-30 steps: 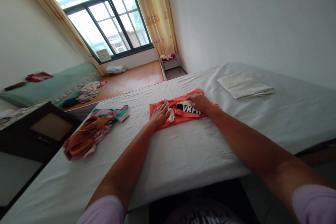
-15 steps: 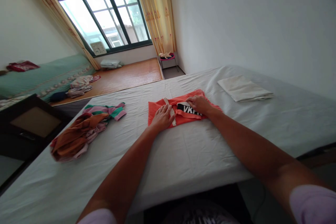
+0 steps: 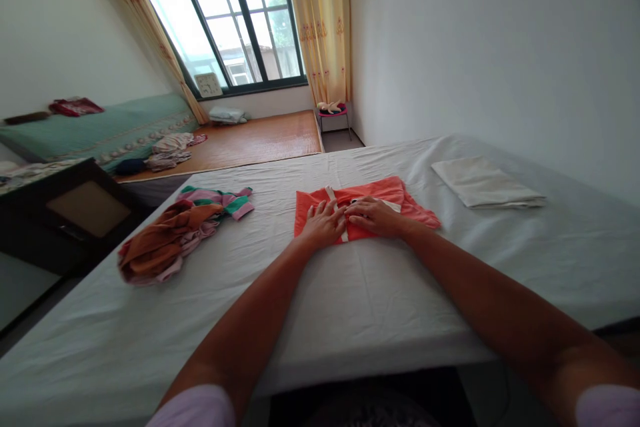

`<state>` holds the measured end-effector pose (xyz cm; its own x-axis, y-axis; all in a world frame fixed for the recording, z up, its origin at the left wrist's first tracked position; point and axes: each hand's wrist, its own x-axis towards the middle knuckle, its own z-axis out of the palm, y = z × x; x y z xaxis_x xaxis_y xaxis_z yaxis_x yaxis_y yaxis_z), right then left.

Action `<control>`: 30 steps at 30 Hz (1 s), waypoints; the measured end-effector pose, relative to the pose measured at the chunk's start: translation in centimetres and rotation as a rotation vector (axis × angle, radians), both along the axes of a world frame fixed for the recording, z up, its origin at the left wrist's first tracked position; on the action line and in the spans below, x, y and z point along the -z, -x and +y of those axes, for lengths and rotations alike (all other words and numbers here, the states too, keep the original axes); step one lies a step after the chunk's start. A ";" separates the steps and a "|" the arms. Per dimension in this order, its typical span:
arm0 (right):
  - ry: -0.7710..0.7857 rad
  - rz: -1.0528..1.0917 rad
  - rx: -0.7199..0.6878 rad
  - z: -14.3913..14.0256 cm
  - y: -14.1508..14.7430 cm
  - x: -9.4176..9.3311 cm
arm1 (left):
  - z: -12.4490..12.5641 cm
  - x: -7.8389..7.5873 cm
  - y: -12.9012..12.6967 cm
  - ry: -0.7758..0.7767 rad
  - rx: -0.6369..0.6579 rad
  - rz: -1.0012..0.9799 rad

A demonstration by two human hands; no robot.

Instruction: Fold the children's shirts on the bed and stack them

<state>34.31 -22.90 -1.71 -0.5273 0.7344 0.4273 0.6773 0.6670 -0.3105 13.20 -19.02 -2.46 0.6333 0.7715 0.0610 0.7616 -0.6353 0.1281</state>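
Note:
An orange garment with pale stripes lies partly folded on the white-sheeted bed. My left hand rests on its left half, fingers spread over the cloth beside a white stripe. Close by, my right hand lies on the middle of the garment, its fingers stretched toward the left hand and nearly touching it. The right hand hides most of the black and white printed patch. Both palms face down, and neither hand grips the cloth.
To the left lies a heap of brown, pink and green clothes. A folded cream cloth lies at the right, near the wall. Beyond are a lower bed with a brown mat, a pink stool and a dark cabinet.
My right hand has moved left from the printed patch and opened flat over the garment's middle. The left hand remains on the cloth. The view has shifted slightly left.

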 end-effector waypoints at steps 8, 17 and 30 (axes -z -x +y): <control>0.044 -0.026 -0.002 0.3 -0.4 0.4 | 0.2 0.3 0.0 0.003 0.008 -0.019; 0.115 0.035 -0.001 0.1 -0.5 -0.2 | 1.7 -0.3 1.6 0.017 -0.045 -0.089; 0.126 0.010 0.038 0.6 -1.7 0.2 | 3.8 0.5 5.0 -0.051 -0.560 -0.061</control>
<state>36.03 -22.32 -1.94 -0.4944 0.8017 0.3358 0.6977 0.5964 -0.3969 8.23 -15.25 -2.92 0.1228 0.9838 0.1306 0.9763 -0.1433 0.1621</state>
